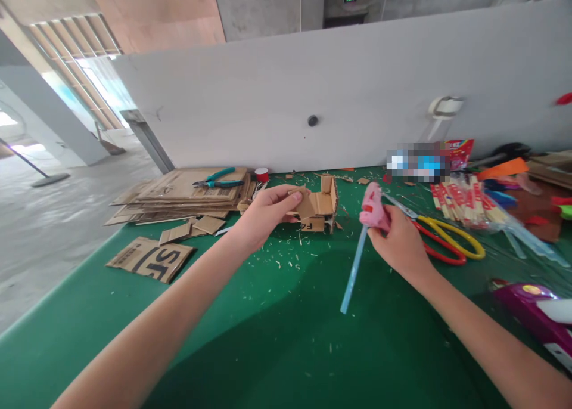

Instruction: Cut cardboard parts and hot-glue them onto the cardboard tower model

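My left hand pinches a small cardboard piece between thumb and fingers. That piece overlaps the left side of a small cardboard structure with upright walls; whether the two are joined cannot be made out. In my right hand is a pink hot glue gun, with a long translucent blue glue stick slanting down from its back end. The glue gun is apart from the cardboard, to its right. Scissors with red and yellow handles lie just beyond my right hand.
Stacked cardboard carries teal-handled pliers at the left. A printed cardboard piece lies nearer. Packaged sticks and a purple tool are at the right. Cardboard scraps dot the green tabletop; a white panel stands behind.
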The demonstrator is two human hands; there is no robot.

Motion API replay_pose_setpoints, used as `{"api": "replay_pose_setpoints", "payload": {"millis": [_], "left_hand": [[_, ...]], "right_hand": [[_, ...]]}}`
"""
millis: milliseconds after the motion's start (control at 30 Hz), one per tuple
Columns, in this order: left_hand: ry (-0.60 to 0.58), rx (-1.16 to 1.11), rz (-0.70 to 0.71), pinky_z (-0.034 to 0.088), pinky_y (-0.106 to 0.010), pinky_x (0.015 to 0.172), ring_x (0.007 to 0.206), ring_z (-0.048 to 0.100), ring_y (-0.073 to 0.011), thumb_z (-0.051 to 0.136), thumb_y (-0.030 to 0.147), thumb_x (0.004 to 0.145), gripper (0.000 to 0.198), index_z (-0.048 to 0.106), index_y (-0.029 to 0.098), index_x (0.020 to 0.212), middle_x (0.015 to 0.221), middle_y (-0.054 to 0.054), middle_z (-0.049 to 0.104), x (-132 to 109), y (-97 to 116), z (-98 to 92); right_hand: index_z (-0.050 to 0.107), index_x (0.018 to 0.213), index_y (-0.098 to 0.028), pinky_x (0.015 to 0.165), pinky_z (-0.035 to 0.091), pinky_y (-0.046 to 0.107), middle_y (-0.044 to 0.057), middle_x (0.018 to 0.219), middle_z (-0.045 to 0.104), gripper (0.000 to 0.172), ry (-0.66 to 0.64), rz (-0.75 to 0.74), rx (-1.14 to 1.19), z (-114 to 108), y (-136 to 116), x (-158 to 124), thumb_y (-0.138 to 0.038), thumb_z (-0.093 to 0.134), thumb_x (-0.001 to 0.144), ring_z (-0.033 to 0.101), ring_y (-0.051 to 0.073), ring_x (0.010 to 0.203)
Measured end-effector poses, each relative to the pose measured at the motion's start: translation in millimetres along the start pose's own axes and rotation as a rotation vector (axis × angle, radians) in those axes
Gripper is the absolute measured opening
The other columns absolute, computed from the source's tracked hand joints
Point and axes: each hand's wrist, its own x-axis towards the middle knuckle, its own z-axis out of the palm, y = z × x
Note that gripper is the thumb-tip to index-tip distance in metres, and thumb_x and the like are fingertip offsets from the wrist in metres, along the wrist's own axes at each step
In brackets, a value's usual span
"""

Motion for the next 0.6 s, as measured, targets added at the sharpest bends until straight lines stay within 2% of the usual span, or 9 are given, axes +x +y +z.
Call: {"api": "replay_pose_setpoints", "payload": {"millis": [100, 167, 300, 400, 500, 600], "left_hand": [[0.048, -0.085, -0.062, 0.050, -0.025, 0.061, 0.078, 0.061, -0.0132, 0.058, 0.034, 0.081, 0.023, 0.063, 0.018, 0.097, 0.093, -0.006, 0.065, -4, -8, 0.6], [0.085, -0.124, -0.091, 0.050, -0.026, 0.064, 0.075, 0.060, -0.0124, 0.063, 0.033, 0.077, 0.022, 0.060, 0.017, 0.091, 0.088, -0.004, 0.064, -8, -13, -0.2], [0.160, -0.017, -0.076, 0.047, -0.024, 0.061, 0.072, 0.059, -0.0109, 0.064, 0.029, 0.075, 0.018, 0.057, 0.016, 0.084, 0.079, -0.001, 0.061, -10, -21, -3.9], [0.221, 0.058, -0.087, 0.044, -0.023, 0.057, 0.067, 0.059, -0.0102, 0.061, 0.024, 0.077, 0.016, 0.055, 0.017, 0.090, 0.074, 0.001, 0.059, -9, -28, -6.4], [0.242, -0.007, -0.144, 0.049, -0.026, 0.064, 0.072, 0.064, -0.0117, 0.059, 0.018, 0.077, 0.025, 0.052, 0.017, 0.102, 0.086, -0.003, 0.061, -9, -33, -5.9], [0.189, 0.082, -0.114, 0.051, -0.031, 0.075, 0.081, 0.065, -0.0145, 0.060, 0.019, 0.077, 0.020, 0.055, 0.016, 0.096, 0.096, -0.006, 0.063, -10, -32, -3.4]], "right_hand": [[0.054, 0.100, -0.019, 0.063, 0.044, 0.034, 0.009, 0.084, 0.065, 0.027, 0.089, 0.106, 0.151, -8, -6, 1, -0.029, 0.053, 0.075, 0.060, 0.024, 0.070], [0.055, 0.096, -0.021, 0.060, 0.043, 0.033, 0.006, 0.079, 0.064, 0.023, 0.089, 0.115, 0.170, -10, -6, 0, -0.032, 0.053, 0.077, 0.059, 0.023, 0.067], [0.056, 0.100, -0.017, 0.069, 0.044, 0.036, 0.010, 0.090, 0.065, 0.028, 0.015, -0.001, 0.000, -3, 2, 1, -0.032, 0.052, 0.077, 0.059, 0.027, 0.080], [0.056, 0.107, -0.009, 0.081, 0.042, 0.041, 0.016, 0.101, 0.063, 0.038, -0.088, -0.092, -0.190, 5, 8, 1, -0.028, 0.054, 0.074, 0.056, 0.032, 0.094], [0.055, 0.112, -0.005, 0.084, 0.041, 0.042, 0.019, 0.104, 0.062, 0.042, -0.213, -0.137, -0.266, 6, 7, -3, -0.024, 0.050, 0.076, 0.054, 0.032, 0.098], [0.054, 0.117, -0.008, 0.079, 0.043, 0.047, 0.018, 0.109, 0.061, 0.043, -0.232, -0.104, -0.355, 1, -1, -8, -0.027, 0.045, 0.080, 0.053, 0.035, 0.100]]}}
